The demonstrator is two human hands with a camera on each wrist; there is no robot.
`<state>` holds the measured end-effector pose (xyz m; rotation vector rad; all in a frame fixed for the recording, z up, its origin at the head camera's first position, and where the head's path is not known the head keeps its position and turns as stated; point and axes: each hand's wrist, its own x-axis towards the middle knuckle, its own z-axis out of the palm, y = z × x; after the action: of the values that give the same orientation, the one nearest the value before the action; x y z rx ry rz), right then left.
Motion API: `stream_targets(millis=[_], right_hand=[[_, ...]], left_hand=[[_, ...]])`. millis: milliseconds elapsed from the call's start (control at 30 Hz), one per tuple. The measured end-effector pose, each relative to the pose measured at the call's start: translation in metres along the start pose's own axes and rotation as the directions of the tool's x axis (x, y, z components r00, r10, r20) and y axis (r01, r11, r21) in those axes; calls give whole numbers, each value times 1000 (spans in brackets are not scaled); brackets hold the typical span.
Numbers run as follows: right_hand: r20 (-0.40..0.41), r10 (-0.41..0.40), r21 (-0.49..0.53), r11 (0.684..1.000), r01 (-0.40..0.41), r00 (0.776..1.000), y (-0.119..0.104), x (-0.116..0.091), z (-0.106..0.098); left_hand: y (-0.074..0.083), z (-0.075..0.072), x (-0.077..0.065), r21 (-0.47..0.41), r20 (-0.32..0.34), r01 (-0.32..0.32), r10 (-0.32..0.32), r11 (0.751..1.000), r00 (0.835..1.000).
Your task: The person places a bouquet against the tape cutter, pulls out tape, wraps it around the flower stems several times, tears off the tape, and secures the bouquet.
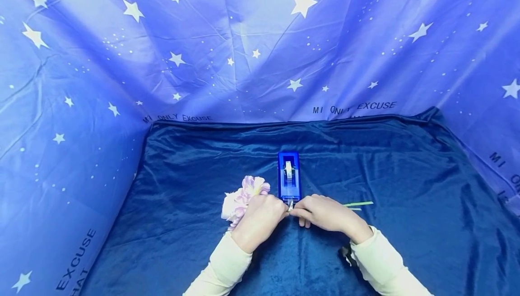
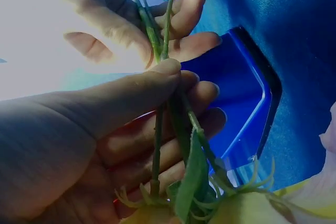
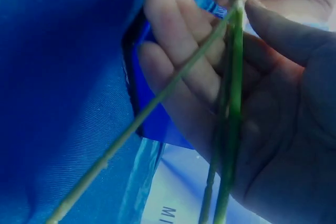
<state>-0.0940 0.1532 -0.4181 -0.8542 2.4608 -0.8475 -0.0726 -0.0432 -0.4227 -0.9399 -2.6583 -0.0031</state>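
A bunch of pale pink-purple flowers point(image 1: 253, 188) lies across my left hand point(image 1: 261, 218), blooms out to the left. My left thumb and fingers pinch the green stems point(image 2: 157, 150) just below the leaves and blooms. Right beside that spot, the thumb and index finger of my right hand point(image 1: 327, 213) pinch the same stems, its other fingers spread behind them. The stem ends point(image 3: 79, 195) run out past my right palm. A shiny clear bit shows between my fingertips in the head view. Directly beyond them stands a blue tape dispenser point(image 1: 290, 190).
Dark blue velvety cloth point(image 1: 183, 242) covers the work surface. Blue-violet curtains point(image 1: 227, 84) with white stars and lettering rise at the back and both sides. A small black object point(image 1: 346, 256) shows beside my right sleeve.
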Motion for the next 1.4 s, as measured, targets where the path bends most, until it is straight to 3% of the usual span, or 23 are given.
stream_targets(millis=[233,467,767,1000,1400], right_hand=[[108,-22,203,979,0,994,7,6,-7],[70,30,263,964,-48,997,11,8,-5],[15,62,277,959,-64,998,11,8,-3],[-16,73,267,961,-67,997,8,8,-3],[-89,75,214,975,-55,993,10,6,1]], left_hand=[[1,0,0,18,-8,-6,6,1000,1000],[1,1,1,9,-26,12,-12,1000,1000],[3,2,1,27,-23,42,-41,999,999],[2,3,0,-1,-57,31,-31,1000,998],[0,1,1,-55,-1,33,-33,998,999]])
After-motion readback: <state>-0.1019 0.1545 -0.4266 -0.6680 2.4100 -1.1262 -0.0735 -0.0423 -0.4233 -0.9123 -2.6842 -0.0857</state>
